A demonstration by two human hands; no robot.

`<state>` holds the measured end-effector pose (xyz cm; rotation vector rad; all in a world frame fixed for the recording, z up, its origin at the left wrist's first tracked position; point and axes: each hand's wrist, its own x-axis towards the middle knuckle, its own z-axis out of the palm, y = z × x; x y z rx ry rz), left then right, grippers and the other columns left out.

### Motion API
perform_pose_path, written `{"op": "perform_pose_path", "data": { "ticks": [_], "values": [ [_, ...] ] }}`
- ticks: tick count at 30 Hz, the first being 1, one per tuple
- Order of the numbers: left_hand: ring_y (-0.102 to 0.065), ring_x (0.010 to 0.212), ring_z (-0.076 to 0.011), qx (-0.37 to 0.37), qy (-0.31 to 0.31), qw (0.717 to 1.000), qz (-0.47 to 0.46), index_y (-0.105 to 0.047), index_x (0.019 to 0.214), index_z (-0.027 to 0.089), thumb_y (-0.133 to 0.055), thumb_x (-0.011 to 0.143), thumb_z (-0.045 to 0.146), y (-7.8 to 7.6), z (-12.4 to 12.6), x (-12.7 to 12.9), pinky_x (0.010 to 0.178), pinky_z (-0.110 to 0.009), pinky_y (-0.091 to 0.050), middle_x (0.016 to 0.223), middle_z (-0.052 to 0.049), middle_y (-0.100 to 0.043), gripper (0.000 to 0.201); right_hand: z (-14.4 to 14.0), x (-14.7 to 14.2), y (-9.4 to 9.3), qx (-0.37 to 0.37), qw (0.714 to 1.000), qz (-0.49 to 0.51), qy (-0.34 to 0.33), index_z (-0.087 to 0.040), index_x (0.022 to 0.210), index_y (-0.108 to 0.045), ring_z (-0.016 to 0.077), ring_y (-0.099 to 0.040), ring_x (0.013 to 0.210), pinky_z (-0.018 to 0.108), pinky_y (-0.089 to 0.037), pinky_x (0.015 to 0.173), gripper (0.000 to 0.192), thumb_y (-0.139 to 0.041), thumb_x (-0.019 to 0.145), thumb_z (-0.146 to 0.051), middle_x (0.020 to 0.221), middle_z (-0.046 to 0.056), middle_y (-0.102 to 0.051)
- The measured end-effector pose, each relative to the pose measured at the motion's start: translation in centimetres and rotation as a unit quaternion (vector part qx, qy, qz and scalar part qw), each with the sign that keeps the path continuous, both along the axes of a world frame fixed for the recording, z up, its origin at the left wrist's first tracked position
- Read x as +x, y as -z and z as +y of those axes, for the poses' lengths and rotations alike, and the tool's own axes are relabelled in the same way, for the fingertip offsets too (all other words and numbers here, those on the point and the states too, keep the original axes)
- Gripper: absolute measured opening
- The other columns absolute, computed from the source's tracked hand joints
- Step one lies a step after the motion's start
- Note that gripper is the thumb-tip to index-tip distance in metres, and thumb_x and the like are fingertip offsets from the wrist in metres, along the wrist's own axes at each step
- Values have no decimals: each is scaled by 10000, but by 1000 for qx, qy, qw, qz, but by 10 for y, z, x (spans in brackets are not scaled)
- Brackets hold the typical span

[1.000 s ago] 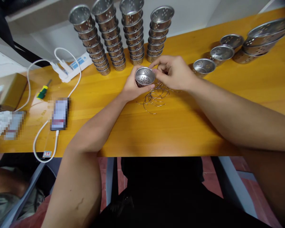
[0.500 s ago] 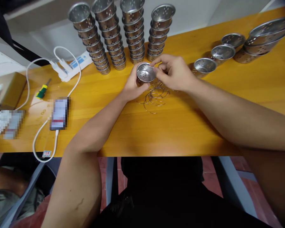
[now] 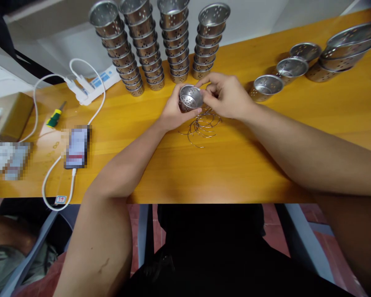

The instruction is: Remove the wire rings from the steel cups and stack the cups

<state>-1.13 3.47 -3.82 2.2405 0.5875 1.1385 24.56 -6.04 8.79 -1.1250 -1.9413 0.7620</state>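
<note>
An orange wooden table runs along a pale wall, its near edge over a red tiled floor. Four cup stacks stand at the back; loose cups and wider bowls sit at right. At left lie a power strip, screwdriver and blurred phone.

Mid-table, the left hand holds a cup tilted above wire rings. The right hand pinches at its rim; whether it grips a ring is hard to make out. The bowls are cut off at the edge.

Screwdriver, phone and power strip lie left.
</note>
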Motion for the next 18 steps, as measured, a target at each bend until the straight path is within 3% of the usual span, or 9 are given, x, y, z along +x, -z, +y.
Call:
{"op": "perform_pose_path", "data": {
  "ticks": [4, 9, 18],
  "values": [
    [-776, 1552, -338, 1, -10, 1000, 1, -434, 1841, 285, -850, 1060, 1035, 2, 3, 0, 1478, -615, -564, 1598, -104, -710, 1161, 1, 0, 2, 14, 1000, 16, -19, -343, 1244, -767, 235, -458, 726, 433, -427, 732, 553, -927, 1163, -865, 670, -29, -484],
    [-763, 1609, -380, 6, -15, 1000, -2, -484, 1816, 267, -910, 1035, 1002, 5, 8, -2, 1490, -627, -566, 1648, -145, -722, 1154, 0, -1, 1, 0, 999, 35, -2, -375, 1213, -752, 269, -488, 720, 442, -422, 681, 578, -1005, 1077, -877, 661, -20, -484],
    [-783, 1556, -342, 27, 2, 999, -20, -419, 1850, 295, -826, 1127, 965, 0, 5, 1, 1450, -610, -595, 1637, -122, -697, 1066, 3, 2, 2, 40, 999, 9, 8, -341, 1165, -799, 250, -510, 711, 453, -432, 729, 431, -946, 1165, -747, 722, 7, -582]
  ]
}}
